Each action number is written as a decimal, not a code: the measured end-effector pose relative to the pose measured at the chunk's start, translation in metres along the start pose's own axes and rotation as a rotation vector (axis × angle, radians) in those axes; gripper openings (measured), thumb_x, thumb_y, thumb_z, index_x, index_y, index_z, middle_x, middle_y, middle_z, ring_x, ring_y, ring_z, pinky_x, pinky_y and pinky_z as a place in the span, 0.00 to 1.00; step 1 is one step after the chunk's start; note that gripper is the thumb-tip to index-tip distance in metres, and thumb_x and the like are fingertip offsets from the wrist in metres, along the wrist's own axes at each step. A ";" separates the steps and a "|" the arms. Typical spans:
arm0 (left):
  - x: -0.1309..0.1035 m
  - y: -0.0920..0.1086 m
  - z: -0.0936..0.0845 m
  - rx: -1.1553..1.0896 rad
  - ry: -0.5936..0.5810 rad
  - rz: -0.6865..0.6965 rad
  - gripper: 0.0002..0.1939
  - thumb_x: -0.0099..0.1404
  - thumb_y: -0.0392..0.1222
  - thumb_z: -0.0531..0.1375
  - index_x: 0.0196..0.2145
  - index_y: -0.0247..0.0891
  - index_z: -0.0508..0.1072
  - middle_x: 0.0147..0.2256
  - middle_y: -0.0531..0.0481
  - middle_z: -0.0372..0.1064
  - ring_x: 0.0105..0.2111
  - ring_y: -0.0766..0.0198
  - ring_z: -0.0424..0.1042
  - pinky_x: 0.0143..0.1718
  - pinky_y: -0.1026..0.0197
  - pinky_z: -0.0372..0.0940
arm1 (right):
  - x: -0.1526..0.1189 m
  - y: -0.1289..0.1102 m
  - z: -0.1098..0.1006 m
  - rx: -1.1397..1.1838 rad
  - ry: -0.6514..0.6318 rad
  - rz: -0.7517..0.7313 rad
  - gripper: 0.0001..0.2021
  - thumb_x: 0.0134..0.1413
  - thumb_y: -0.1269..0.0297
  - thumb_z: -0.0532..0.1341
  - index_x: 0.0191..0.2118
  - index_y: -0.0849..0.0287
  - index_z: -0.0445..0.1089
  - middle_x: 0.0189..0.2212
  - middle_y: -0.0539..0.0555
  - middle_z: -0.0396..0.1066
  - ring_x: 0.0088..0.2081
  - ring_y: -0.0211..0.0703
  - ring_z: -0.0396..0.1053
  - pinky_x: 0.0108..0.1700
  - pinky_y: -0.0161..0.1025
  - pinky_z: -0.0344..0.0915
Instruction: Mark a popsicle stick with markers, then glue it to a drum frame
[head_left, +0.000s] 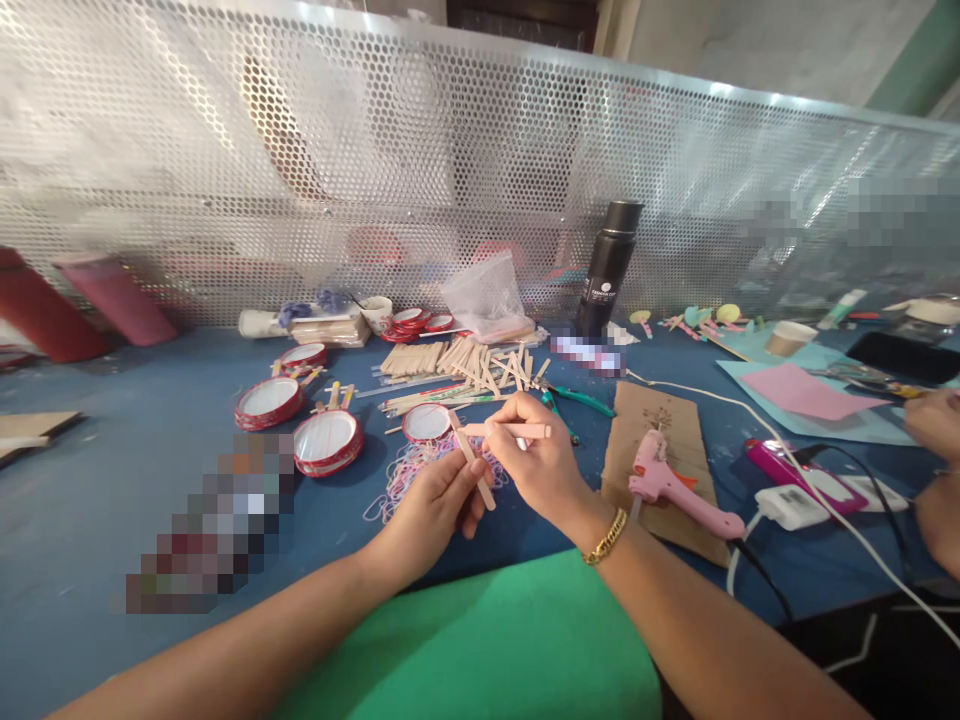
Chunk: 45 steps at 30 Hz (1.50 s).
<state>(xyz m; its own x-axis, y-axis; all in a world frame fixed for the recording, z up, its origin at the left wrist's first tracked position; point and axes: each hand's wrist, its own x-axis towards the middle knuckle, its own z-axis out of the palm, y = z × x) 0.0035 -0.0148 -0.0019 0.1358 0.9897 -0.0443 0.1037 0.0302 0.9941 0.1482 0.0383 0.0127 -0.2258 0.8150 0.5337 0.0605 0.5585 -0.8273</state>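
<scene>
My left hand [439, 490] is closed on a wooden craft stick [482, 487], which slants up between thumb and fingers. In my right hand [536, 465], fingers pinch a second craft stick [534, 431], held nearly level. The sticks cross or come very close near their far ends; whether they touch I cannot tell. Under and behind the hands lies a pile of pastel rubber bands [390, 482]. Just beyond sits a small red-rimmed drum [427, 422]. A heap of loose craft sticks [469, 362] spreads farther back.
At right, a pink glue gun [675, 488] rests on cardboard [619, 420], near a power strip [806, 478] and white cable. Teal-handled pliers [581, 400] and a black bottle [606, 270] stand behind. More drums [328, 440] lie left. Another person's hand [934, 425] shows far right.
</scene>
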 end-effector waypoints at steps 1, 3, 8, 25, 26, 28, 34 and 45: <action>0.000 0.001 0.000 0.004 -0.001 -0.002 0.22 0.67 0.60 0.55 0.26 0.40 0.66 0.18 0.58 0.62 0.15 0.71 0.58 0.18 0.66 0.51 | 0.000 0.000 0.000 -0.003 0.007 0.002 0.07 0.56 0.68 0.58 0.27 0.56 0.64 0.22 0.47 0.67 0.25 0.38 0.65 0.30 0.35 0.62; -0.001 0.001 0.000 0.016 -0.005 -0.006 0.22 0.67 0.60 0.55 0.26 0.40 0.66 0.18 0.58 0.62 0.15 0.71 0.58 0.18 0.66 0.51 | 0.000 0.000 -0.001 -0.004 0.031 0.007 0.07 0.56 0.69 0.58 0.27 0.56 0.63 0.23 0.47 0.69 0.26 0.38 0.66 0.31 0.35 0.62; -0.001 0.001 0.000 0.017 -0.005 -0.003 0.22 0.67 0.61 0.55 0.27 0.40 0.66 0.18 0.58 0.62 0.15 0.71 0.59 0.18 0.66 0.51 | -0.001 -0.001 0.000 0.008 0.013 -0.014 0.07 0.56 0.69 0.58 0.27 0.56 0.63 0.22 0.46 0.66 0.25 0.37 0.64 0.30 0.34 0.60; -0.001 0.002 0.000 0.030 0.002 -0.009 0.22 0.67 0.61 0.55 0.26 0.40 0.66 0.17 0.58 0.62 0.15 0.71 0.58 0.17 0.66 0.49 | 0.000 0.000 -0.001 -0.009 0.037 0.005 0.07 0.56 0.68 0.58 0.27 0.56 0.63 0.23 0.47 0.68 0.25 0.37 0.65 0.30 0.35 0.61; -0.001 0.002 0.000 0.027 0.001 -0.008 0.22 0.66 0.61 0.55 0.26 0.40 0.66 0.17 0.58 0.62 0.16 0.71 0.58 0.17 0.66 0.48 | 0.000 0.000 0.000 -0.006 0.030 0.004 0.07 0.56 0.67 0.58 0.27 0.56 0.63 0.22 0.47 0.67 0.25 0.37 0.65 0.30 0.35 0.61; -0.001 0.002 0.000 0.020 -0.002 -0.007 0.22 0.66 0.61 0.55 0.26 0.40 0.66 0.17 0.58 0.62 0.16 0.71 0.58 0.17 0.66 0.49 | 0.000 0.000 0.000 -0.005 0.010 -0.004 0.06 0.56 0.67 0.58 0.28 0.56 0.64 0.21 0.46 0.66 0.24 0.37 0.64 0.29 0.34 0.60; -0.001 0.002 0.000 0.027 0.003 -0.012 0.21 0.68 0.59 0.55 0.26 0.40 0.66 0.17 0.58 0.62 0.15 0.71 0.57 0.17 0.66 0.49 | 0.000 0.000 -0.001 0.002 0.034 0.003 0.07 0.56 0.69 0.58 0.27 0.56 0.62 0.22 0.46 0.66 0.25 0.37 0.63 0.30 0.34 0.60; 0.000 0.001 -0.001 0.034 0.004 -0.009 0.22 0.67 0.59 0.55 0.27 0.39 0.67 0.18 0.58 0.63 0.16 0.71 0.59 0.17 0.66 0.50 | 0.004 0.002 -0.003 0.070 0.041 0.033 0.05 0.59 0.64 0.58 0.32 0.56 0.68 0.25 0.48 0.69 0.29 0.39 0.70 0.33 0.36 0.65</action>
<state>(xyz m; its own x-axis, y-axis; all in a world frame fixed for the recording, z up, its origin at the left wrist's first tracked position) 0.0024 -0.0144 -0.0005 0.1307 0.9900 -0.0524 0.1385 0.0341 0.9898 0.1505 0.0432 0.0135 -0.1850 0.8393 0.5113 -0.0011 0.5201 -0.8541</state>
